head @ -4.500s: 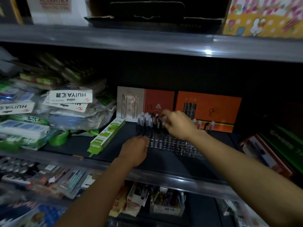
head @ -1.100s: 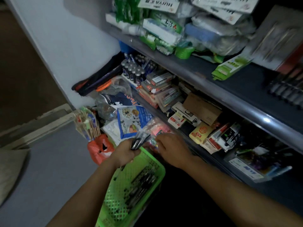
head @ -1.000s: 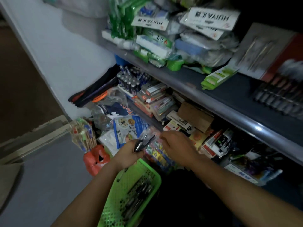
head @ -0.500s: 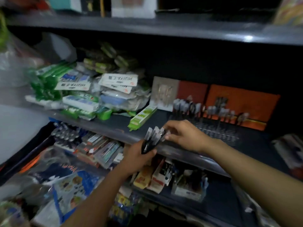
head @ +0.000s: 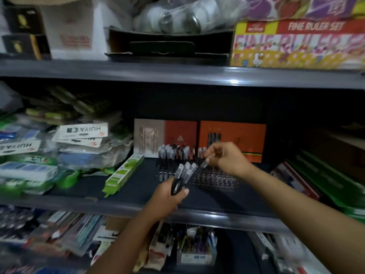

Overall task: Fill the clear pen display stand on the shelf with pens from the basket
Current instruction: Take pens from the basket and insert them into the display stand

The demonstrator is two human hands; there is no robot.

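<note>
The clear pen display stand (head: pixel 213 179) sits on the middle shelf (head: pixel 138 191), in front of orange cards. Several pens stand in its back rows at the left (head: pixel 169 153); the front holes look bare. My left hand (head: pixel 167 196) grips a bundle of black pens (head: pixel 182 176) with clear caps, just in front of the stand. My right hand (head: pixel 225 158) pinches a single pen (head: pixel 201 166) by its capped end, drawing it out of the bundle above the stand. The basket is out of view.
A green box (head: pixel 123 173) lies left of the stand, with bagged stationery (head: pixel 59 153) piled further left. Orange cards (head: pixel 233 139) stand behind. Green and red packs (head: pixel 316 180) fill the right. An upper shelf holds a ruler set box (head: pixel 296 42); a lower shelf holds pens (head: pixel 195 246).
I have turned up from the green basket on the floor to the shelf. My left hand brought the pen bundle up to the stand, and my right hand now pulls one pen out.
</note>
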